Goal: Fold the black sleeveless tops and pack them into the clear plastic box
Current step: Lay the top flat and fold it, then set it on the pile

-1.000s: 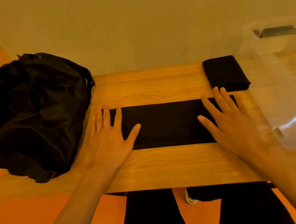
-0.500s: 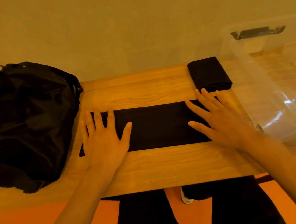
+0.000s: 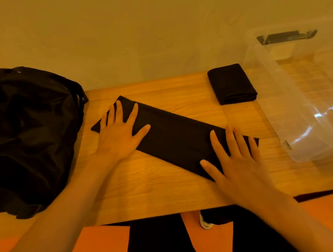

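Progress: one folded top lies upper right, beside the clear plastic box, not yet packed.
Current: strip slanted mid-frame on the surface; cross-folds probably remain.
Grip: left hand and right hand lie flat with fingers spread, pressing its ends.

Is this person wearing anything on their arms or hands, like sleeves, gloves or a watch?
No. The left hand and right hand are bare, with no gloves, rings or watch showing. The left forearm and right forearm are bare too, no sleeve in view.
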`<control>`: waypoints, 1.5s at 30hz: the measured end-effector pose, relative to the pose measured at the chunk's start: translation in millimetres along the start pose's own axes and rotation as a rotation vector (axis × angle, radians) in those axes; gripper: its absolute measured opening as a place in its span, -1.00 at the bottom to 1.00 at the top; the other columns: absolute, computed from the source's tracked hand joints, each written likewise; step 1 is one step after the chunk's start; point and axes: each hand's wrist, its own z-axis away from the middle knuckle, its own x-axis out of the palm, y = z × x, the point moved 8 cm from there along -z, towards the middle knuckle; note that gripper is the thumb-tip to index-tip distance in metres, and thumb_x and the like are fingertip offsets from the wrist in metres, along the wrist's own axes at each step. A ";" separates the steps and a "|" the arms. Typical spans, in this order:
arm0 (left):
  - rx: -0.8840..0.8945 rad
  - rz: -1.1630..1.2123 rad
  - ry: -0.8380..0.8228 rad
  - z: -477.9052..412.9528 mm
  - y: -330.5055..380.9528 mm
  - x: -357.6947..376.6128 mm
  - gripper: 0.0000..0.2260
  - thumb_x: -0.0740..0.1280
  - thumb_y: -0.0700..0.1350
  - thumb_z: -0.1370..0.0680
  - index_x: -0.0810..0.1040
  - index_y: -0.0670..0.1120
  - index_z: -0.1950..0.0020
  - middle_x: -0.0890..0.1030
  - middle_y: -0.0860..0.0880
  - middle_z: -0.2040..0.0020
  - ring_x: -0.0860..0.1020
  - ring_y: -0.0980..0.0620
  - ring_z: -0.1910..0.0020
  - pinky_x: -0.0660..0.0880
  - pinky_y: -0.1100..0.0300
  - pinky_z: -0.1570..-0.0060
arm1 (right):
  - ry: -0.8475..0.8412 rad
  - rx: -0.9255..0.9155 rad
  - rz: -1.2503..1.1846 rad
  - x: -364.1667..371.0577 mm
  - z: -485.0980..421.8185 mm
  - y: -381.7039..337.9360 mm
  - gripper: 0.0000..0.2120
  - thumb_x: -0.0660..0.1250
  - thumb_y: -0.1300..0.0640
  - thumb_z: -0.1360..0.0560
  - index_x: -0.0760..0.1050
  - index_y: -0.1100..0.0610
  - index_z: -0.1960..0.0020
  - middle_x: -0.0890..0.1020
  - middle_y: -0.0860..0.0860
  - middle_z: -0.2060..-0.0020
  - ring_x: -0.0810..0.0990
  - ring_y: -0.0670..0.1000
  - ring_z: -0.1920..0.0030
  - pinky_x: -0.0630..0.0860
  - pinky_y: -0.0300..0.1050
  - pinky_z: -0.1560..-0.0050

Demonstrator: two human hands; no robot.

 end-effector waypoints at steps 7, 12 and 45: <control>-0.023 0.060 0.207 2.1 24.9 -36.4 -0.28 -0.23 0.45 -0.57 -0.01 0.13 -0.66 -0.11 -0.20 -0.66 -0.17 -0.22 -0.63 -0.22 -0.16 -0.57 | 0.062 -0.228 -0.036 -43.7 -16.5 -6.8 -0.17 -0.39 -0.58 -0.41 -0.46 -0.22 -0.55 -0.34 0.06 -0.59 -0.41 0.10 -0.58 -0.25 0.17 -0.59; -0.278 0.131 -0.064 2.1 29.6 5.7 -0.20 -0.20 0.55 -0.48 -0.24 0.22 -0.63 -0.26 -0.26 -0.63 -0.31 -0.34 -0.58 -0.30 -0.37 -0.49 | -0.114 -0.716 0.211 -15.7 -38.5 -24.6 -0.29 -0.24 -0.53 -0.52 -0.41 -0.32 -0.55 -0.35 -0.07 -0.59 -0.49 -0.04 -0.54 -0.33 0.13 -0.57; 0.460 -0.005 0.004 -104.9 112.6 -14.6 -0.20 -0.26 0.59 -0.41 -0.19 0.32 -0.61 -0.18 -0.03 -0.67 -0.22 -0.13 -0.63 -0.20 -0.12 -0.59 | -0.058 -0.836 0.090 1.2 4.4 -90.6 -0.21 -0.08 -0.52 -0.54 -0.19 -0.18 -0.63 -0.22 0.04 -0.63 -0.36 0.09 -0.59 -0.29 0.18 -0.53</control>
